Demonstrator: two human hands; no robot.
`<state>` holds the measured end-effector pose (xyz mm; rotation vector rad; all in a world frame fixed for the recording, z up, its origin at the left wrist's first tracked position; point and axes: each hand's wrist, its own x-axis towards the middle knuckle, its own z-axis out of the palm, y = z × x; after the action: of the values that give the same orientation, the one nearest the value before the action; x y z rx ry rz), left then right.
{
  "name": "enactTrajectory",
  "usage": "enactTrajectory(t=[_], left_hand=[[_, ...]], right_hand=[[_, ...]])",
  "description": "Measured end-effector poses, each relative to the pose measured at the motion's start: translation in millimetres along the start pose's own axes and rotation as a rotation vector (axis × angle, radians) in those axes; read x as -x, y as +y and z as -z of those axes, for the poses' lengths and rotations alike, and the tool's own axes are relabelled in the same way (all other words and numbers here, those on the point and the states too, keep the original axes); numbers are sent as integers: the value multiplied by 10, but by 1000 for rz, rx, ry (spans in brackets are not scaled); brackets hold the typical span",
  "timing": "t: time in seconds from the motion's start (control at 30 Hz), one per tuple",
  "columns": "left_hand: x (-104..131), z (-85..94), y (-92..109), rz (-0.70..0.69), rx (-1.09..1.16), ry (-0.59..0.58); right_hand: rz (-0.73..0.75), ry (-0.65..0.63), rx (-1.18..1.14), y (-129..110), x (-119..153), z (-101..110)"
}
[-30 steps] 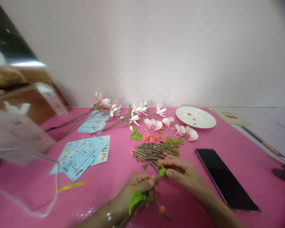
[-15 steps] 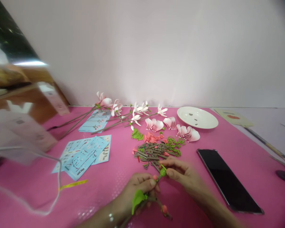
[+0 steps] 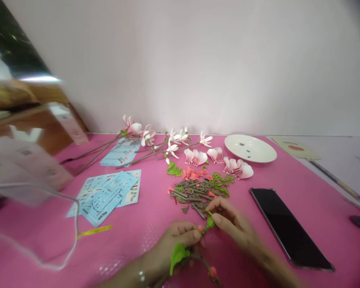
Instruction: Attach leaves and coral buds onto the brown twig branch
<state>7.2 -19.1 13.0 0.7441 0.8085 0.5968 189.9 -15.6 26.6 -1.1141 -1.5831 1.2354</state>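
Observation:
My left hand [image 3: 180, 238] is closed on a brown toy branch [image 3: 203, 262] near the bottom middle. The branch carries a green leaf [image 3: 178, 256] and pink buds [image 3: 213, 272]. At its upper tip sits a round green piece [image 3: 210, 222]. My right hand [image 3: 229, 220] pinches at this green piece with thumb and forefinger. Just beyond my hands lies a pile of brown stem pieces [image 3: 193, 191], with coral pieces [image 3: 190, 173], green leaves [image 3: 174, 169] and green rings [image 3: 225, 179] around it. Rows of pink-white petals [image 3: 216, 155] lie behind.
A black phone [image 3: 291, 228] lies right of my right hand. Farther back are a white plate [image 3: 258, 149] with small bits and finished flower stems [image 3: 148, 136]. Blue instruction sheets [image 3: 109, 196], a white cable [image 3: 77, 220] and boxes [image 3: 27, 164] are on the left.
Both hands and the branch have shifted slightly to the right. My right hand's fingertips stay at the green piece.

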Motion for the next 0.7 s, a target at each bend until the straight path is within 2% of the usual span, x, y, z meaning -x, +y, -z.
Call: enactTrajectory(t=[0.13,0.27,0.7], left_hand=[[6,-33,-6,14,12,-5],[25,-42,-2,34,4,-19],[-4,15,-96,-2,-16,1]], right_hand=[[6,-11,79,2,16,-25],[113,22,357,8,19,-48],[341,313,712,226,95,-211]])
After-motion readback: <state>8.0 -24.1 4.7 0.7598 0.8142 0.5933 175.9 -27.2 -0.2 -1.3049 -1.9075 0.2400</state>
